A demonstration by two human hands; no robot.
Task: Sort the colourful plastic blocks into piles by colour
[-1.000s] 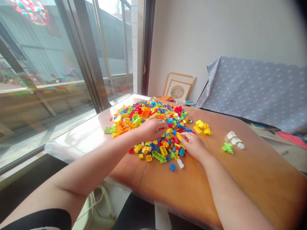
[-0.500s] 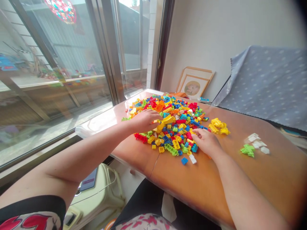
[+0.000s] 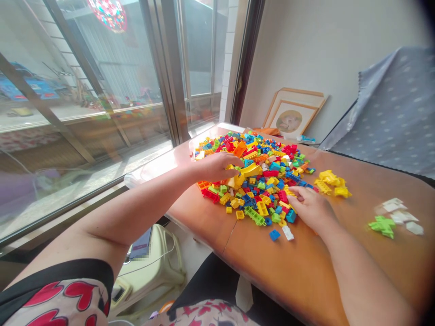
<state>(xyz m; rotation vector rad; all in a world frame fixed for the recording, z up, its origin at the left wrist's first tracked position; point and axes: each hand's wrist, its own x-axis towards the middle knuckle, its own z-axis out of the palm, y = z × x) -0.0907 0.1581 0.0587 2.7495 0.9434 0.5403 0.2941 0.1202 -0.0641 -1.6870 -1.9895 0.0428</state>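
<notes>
Item 1, your left hand (image 3: pixel 220 166): centre of the frame, fingers parted and curled over the heap of bricks (image 3: pixel 261 185). New at its fingertips since a second ago is a curved yellow piece (image 3: pixel 252 170), lying across neighbouring bricks; whether you grip it or only touch it, you cannot tell from this view.

Item 2, your right hand (image 3: pixel 312 208): right of centre, well apart from the left, thumb and fingers at a small yellow brick (image 3: pixel 290 190) on the heap's right edge. Same brick, same posture as a second ago; a firm pinch cannot be confirmed.

Item 3, pieces off the heap: yellow cluster (image 3: pixel 328 175) right of centre; white pieces (image 3: pixel 403 216) and a bright green piece (image 3: pixel 382 225) at far right. No addition seen over the past second, so your handling appears confined to the heap.

Item 4, strays: blue brick (image 3: pixel 274 235) and white tile (image 3: pixel 287 233), just beside each other below the heap on the table (image 3: pixel 295 267), unmoved.

Item 5, view: your head has turned left; everything sits further right in the frame, and the stool (image 3: pixel 170 267) shows more fully, lower left.
</notes>
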